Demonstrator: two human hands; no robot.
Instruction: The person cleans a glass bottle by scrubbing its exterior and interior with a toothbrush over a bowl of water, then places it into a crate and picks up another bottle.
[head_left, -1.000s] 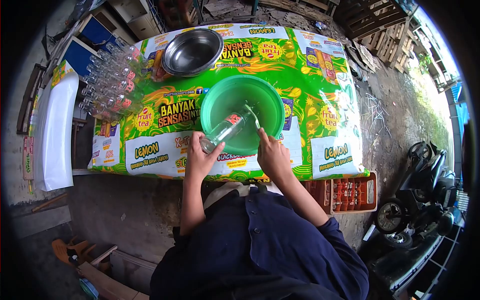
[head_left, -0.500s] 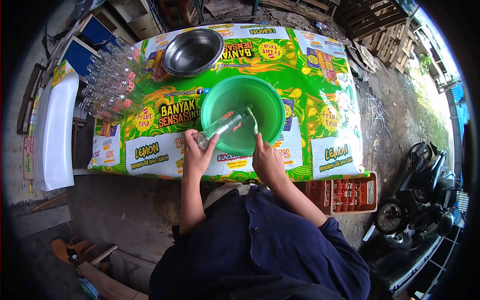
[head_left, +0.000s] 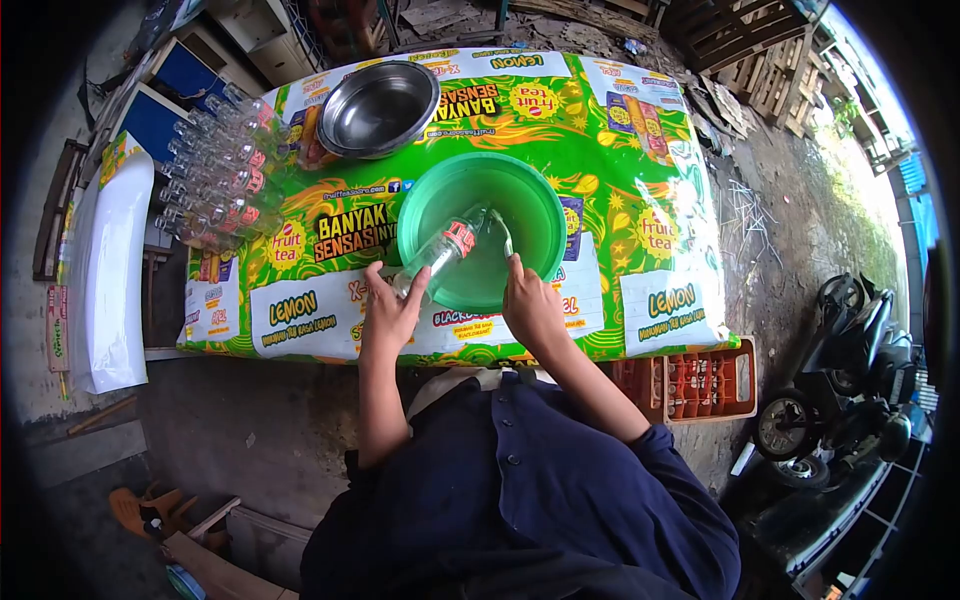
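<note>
My left hand (head_left: 391,308) holds the base end of a clear glass bottle (head_left: 440,256) with red lettering, thumb on one side and fingers spread on the other. The bottle lies tilted over the green basin (head_left: 551,225), its neck pointing away to the right. In my right hand (head_left: 531,305), closed near the basin's front rim, is the handle of a slim, pale brush-like tool (head_left: 505,236). Its head reaches into the basin beside the bottle's mouth; its exact kind I cannot tell.
A steel bowl (head_left: 430,106) stands behind the basin on the green printed tablecloth (head_left: 640,190). Several glass bottles (head_left: 225,170) crowd the table's left side. Below the front right edge sits a red crate (head_left: 708,385). A motorcycle (head_left: 850,365) is parked at the right.
The bottle has turned in my left hand, bringing its red lettering more into view. The fingers of that hand have loosened and spread. My right hand has shifted only slightly.
</note>
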